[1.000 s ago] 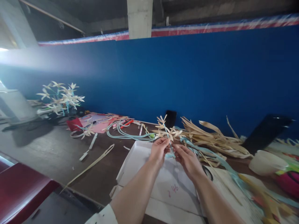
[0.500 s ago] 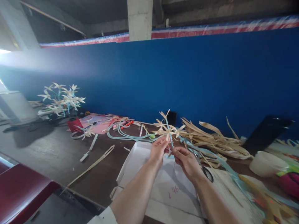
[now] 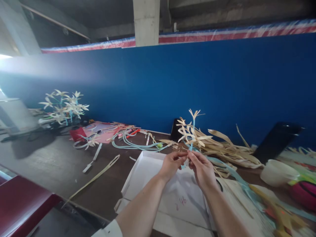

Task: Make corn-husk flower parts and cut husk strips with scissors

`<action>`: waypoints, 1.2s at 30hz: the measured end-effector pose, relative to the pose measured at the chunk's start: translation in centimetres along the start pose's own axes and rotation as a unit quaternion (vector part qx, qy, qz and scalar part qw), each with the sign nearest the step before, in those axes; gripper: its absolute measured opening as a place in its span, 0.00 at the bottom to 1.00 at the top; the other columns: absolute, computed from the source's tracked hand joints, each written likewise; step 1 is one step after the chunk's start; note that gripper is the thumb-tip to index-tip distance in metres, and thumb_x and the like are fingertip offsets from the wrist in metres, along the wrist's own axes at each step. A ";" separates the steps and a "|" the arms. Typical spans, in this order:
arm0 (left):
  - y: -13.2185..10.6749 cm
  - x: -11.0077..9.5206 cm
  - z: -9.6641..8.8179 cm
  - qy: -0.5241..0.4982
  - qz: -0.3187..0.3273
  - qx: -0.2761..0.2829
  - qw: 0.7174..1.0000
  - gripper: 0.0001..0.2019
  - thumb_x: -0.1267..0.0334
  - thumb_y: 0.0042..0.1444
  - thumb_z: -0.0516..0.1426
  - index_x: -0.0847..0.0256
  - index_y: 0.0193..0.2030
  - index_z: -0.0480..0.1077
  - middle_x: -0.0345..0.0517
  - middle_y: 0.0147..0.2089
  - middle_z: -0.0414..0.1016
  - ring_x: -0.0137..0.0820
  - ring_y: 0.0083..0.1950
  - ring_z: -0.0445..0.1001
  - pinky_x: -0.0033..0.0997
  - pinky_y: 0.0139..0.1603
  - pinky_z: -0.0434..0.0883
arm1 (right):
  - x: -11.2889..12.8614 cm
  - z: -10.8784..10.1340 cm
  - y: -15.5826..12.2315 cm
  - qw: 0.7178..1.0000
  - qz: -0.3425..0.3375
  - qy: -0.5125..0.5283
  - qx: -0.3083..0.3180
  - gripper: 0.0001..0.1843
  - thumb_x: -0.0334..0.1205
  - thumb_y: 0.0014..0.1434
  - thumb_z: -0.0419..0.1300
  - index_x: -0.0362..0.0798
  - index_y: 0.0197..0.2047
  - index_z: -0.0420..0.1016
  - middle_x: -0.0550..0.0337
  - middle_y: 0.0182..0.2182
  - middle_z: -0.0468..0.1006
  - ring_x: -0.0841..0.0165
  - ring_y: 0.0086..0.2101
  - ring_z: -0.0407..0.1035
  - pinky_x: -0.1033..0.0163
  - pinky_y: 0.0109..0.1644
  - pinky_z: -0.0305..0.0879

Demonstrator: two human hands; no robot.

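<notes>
A spray of handmade cream flowers [image 3: 190, 135] on a blue-wrapped stem stands upright above my hands. My right hand [image 3: 202, 168] pinches the lower part of the stem between thumb and forefinger. From the other side, my left hand [image 3: 172, 164] meets it at the stem's foot, thumb and fingers closed together; what lies between those fingertips is too small to make out. Below both hands is a shallow white cardboard box [image 3: 145, 174] with red handwritten marks. Light blue strips [image 3: 229, 166] run beside the right hand.
Dried husk leaves [image 3: 229, 149] are heaped at right, near a white bowl [image 3: 277, 172] and a dark upright panel [image 3: 276, 141]. Looped pale blue cords [image 3: 128, 143] and a finished flower bunch [image 3: 66, 107] stand left. A blue partition [image 3: 123, 85] backs the table.
The flower spray has risen and shifted right, now more upright. My left hand has moved from up among the flowers down to the stem's foot, beside my right fingertips.
</notes>
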State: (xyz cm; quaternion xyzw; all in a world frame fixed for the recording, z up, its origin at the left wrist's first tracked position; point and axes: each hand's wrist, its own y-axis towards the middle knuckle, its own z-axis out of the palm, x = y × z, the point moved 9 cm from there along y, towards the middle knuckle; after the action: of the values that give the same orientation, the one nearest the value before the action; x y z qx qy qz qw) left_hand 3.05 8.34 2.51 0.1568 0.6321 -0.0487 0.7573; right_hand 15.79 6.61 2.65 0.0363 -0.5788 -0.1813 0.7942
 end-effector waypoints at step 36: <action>0.8 0.9 -7.2 0.035 -0.015 -0.245 0.969 0.17 0.47 0.47 0.58 0.61 0.26 0.66 0.40 0.24 0.70 0.23 0.22 0.64 0.23 0.21 0.59 | -1.4 -1.5 0.2 0.986 0.095 0.111 -0.076 0.15 0.42 0.40 0.72 0.49 0.33 0.79 0.64 0.26 0.73 0.79 0.20 0.58 0.73 0.17 0.52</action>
State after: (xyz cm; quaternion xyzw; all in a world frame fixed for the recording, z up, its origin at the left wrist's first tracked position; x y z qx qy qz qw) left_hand -3.34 11.36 0.67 -0.0418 0.6531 0.1021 0.7492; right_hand 16.90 7.06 0.99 -0.0592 -0.4725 -0.1431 0.8676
